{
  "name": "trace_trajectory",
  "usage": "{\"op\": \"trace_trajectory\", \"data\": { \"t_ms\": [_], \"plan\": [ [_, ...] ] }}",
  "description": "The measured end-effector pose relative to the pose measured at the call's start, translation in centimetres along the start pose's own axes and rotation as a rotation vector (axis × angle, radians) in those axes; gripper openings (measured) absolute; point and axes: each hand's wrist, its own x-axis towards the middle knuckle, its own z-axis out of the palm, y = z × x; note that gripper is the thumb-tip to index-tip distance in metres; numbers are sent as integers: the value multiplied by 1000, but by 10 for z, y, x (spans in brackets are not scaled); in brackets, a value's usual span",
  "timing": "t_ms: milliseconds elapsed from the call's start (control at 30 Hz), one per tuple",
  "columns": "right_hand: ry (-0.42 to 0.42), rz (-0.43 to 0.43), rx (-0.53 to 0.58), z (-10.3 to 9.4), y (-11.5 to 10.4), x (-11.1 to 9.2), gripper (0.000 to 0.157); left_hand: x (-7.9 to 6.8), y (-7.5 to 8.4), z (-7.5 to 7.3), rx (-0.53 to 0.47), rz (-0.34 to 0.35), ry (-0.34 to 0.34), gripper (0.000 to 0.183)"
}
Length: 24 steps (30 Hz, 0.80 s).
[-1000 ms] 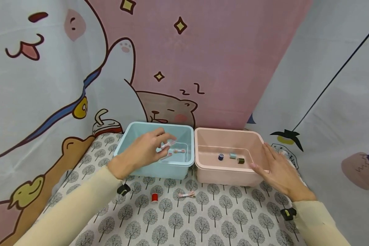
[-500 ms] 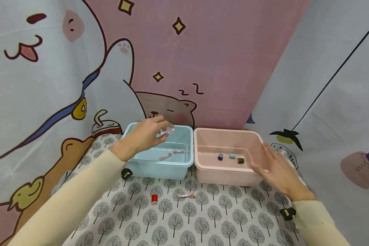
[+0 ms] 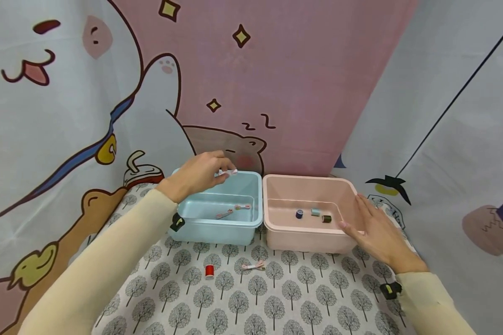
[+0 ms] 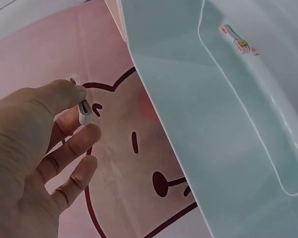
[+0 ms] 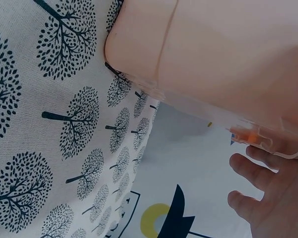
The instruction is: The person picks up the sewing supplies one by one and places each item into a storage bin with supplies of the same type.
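My left hand (image 3: 199, 173) is held above the far side of a light blue bin (image 3: 218, 224). Its thumb and fingertips pinch a small folded whitish strip that looks like a tape measure (image 4: 82, 101). Two similar folded tape measures, one (image 3: 224, 213) beside another (image 3: 242, 207), lie on the blue bin's floor. At the right end of a pink bin (image 3: 310, 236), my right hand (image 3: 379, 235) rests against the rim, fingers fairly straight and thumb over the front corner. Inside the pink bin are a navy thread spool (image 3: 299, 213), a pale blue spool (image 3: 315, 212) and a dark green spool (image 3: 326, 218).
A red thread spool (image 3: 209, 271) stands on the tree-print tablecloth (image 3: 272, 307) in front of the blue bin. To its right lies another folded tape measure (image 3: 254, 265). A cartoon-print curtain (image 3: 302, 93) hangs right behind the bins, which stand side by side.
My left hand has risen from inside the blue bin toward its back edge, still pinching the tape measure. My right hand stays at the pink bin.
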Motion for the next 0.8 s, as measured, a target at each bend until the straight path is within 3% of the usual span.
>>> {"op": "trace_trajectory", "data": {
  "t_ms": [500,800],
  "plan": [
    [-11,10,-3,1,-1,0,109,15,-13,10,21,-118,-98,23],
    [-8,14,-4,0,-1,0,108,14,-17,13,49,-176,-132,43]
  ]
}}
